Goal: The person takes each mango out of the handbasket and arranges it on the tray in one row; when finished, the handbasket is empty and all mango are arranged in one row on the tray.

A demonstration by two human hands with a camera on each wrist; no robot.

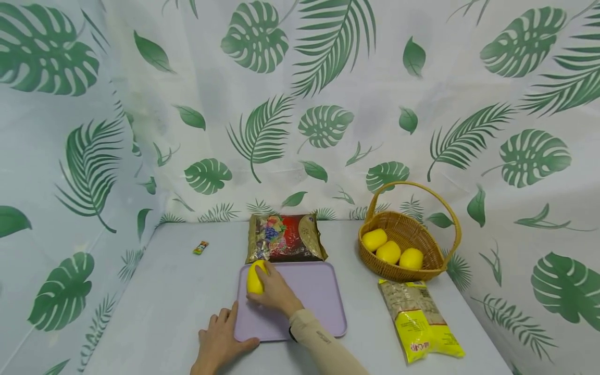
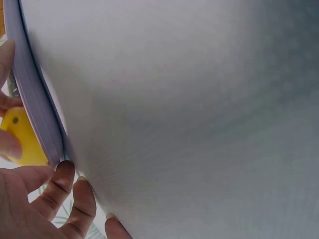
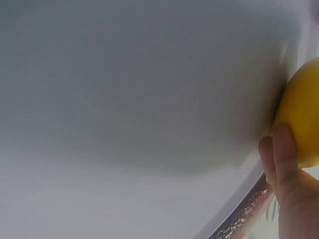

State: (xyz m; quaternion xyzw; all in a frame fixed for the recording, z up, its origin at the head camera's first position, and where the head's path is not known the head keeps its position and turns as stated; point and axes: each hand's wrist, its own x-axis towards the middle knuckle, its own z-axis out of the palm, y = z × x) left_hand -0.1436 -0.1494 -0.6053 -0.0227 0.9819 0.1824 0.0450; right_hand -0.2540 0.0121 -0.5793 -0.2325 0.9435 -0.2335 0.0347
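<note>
A smooth yellow oval fruit [image 1: 254, 278] is in my right hand [image 1: 275, 292], gripped between thumb and fingers over the left part of a lilac tray [image 1: 309, 307]. In the right wrist view the fingers press against the side of the fruit [image 3: 301, 114]; whether it touches the tray is hard to tell. At the tray's front left corner lies my left hand [image 1: 221, 336], its fingers spread by the left edge and the thumb along the front edge. The left wrist view shows its fingertips touching close to the tray rim [image 2: 37, 94].
Behind the tray lies a red and gold food bag [image 1: 288, 239]. A wicker basket [image 1: 398, 268] with three yellow fruits stands at the back right. A yellow-and-clear bag [image 1: 419, 323] lies in front of it. Far left is a small wrapped snack [image 1: 200, 248] on the white table [image 1: 164, 291].
</note>
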